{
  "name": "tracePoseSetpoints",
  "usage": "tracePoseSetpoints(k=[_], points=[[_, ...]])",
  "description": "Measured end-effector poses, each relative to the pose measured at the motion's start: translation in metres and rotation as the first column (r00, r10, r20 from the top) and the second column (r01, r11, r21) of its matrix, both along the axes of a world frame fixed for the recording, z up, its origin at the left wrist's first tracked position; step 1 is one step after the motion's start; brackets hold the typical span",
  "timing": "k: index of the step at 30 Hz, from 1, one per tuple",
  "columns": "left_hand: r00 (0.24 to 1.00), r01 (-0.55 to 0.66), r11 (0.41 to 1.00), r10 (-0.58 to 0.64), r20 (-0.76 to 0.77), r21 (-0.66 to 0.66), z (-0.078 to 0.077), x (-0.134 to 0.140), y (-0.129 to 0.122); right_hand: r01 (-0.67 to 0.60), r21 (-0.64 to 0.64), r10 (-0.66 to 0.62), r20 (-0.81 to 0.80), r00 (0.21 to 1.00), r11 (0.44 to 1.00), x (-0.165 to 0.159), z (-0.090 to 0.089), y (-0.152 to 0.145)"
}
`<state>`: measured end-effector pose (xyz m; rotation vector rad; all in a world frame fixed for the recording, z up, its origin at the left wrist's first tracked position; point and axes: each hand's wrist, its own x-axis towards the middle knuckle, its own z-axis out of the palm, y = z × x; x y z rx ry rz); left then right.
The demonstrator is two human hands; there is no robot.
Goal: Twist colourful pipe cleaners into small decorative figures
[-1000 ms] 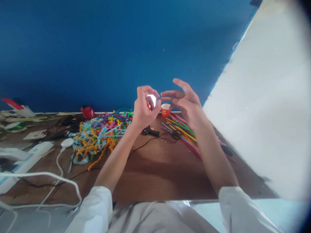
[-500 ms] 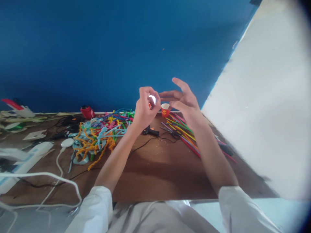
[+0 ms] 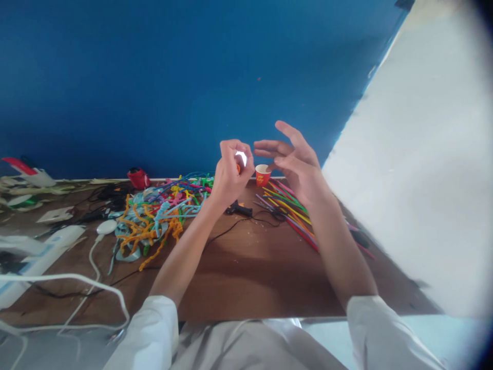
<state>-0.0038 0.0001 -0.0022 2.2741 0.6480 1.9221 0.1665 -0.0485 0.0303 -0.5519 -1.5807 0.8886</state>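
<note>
Blue wall [image 3: 185,87] fills the view ahead of us, with a white wall [image 3: 416,169] slanting down on the right and a brown table [image 3: 239,288] below. We hold both hands up over its far part, close together but with a small gap between them. Our left hand [image 3: 227,174] is curled into a ring, thumb and forefinger nearly meeting; within the curl we see a bright white patch and a small orange thing [image 3: 238,168], though we cannot tell whether the fingers grip it or it lies behind them. Our right hand [image 3: 302,169] is loosely open, fingers spread and pointing left, with nothing visible in its grasp. Just past its thumb side a red paper cup [image 3: 262,178] stands upright. Below the left hand lies a black glue gun [image 3: 239,208]; to its right, coloured pipe cleaners [image 3: 295,216] fan out, partly behind our right forearm. Left of our left forearm we have a tangled heap of twisted pipe cleaners [image 3: 154,226], and farther left a white power strip [image 3: 50,254].
</note>
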Motion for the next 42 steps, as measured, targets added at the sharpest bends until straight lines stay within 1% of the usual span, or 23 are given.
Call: tracePoseSetpoints(k=[6,11,13,18,22,26,31,34,38,42], points=[[1.0,0.011,1.0,-0.011,0.013,0.004,0.0006,0.0003,0.0009,0.021,0.02,-0.022,0.048,0.999,1.0,0.0002,-0.0003,-0.0001],[0.999,0.012,1.0,-0.013,0.031,0.02,0.0025,0.0013,-0.0006,-0.047,-0.013,0.046,-0.045,0.998,0.999,-0.0013,0.0,0.0002],[1.0,-0.001,1.0,0.001,0.025,0.012,0.0027,0.0017,-0.0009,-0.057,-0.021,0.056,-0.056,0.997,0.998,-0.002,-0.0001,0.0],[0.999,-0.03,0.999,0.03,0.012,0.012,0.001,0.0026,0.0004,-0.027,0.001,0.027,0.006,1.0,1.0,-0.0027,-0.0027,0.0008],[0.998,-0.05,0.998,0.05,0.03,0.024,0.0008,0.005,0.001,-0.008,0.026,0.006,0.079,0.997,1.0,-0.0031,-0.0054,0.0012],[0.997,-0.056,0.998,0.054,0.056,0.022,0.0017,0.0071,0.0013,-0.034,0.027,0.032,0.084,0.996,0.999,-0.0046,-0.007,0.0005],[0.997,-0.038,0.999,0.037,0.068,0.027,-0.0003,0.0079,0.0027,-0.029,0.033,0.026,0.097,0.995,0.999,-0.0058,-0.008,0.002],[0.997,-0.038,0.999,0.036,0.067,0.03,-0.002,0.0087,0.0033,-0.036,0.026,0.033,0.087,0.996,0.999,-0.0059,-0.008,0.0036],[0.997,-0.003,0.999,0.0,0.082,0.039,-0.0025,0.0089,0.0038,-0.046,0.011,0.045,0.049,0.998,0.999,-0.0068,-0.0076,0.0052],[0.998,0.012,1.0,-0.012,0.069,-0.002,-0.0015,0.0085,0.0001,-0.057,0.018,0.057,0.004,0.998,0.998,-0.0069,-0.0079,0.007]])
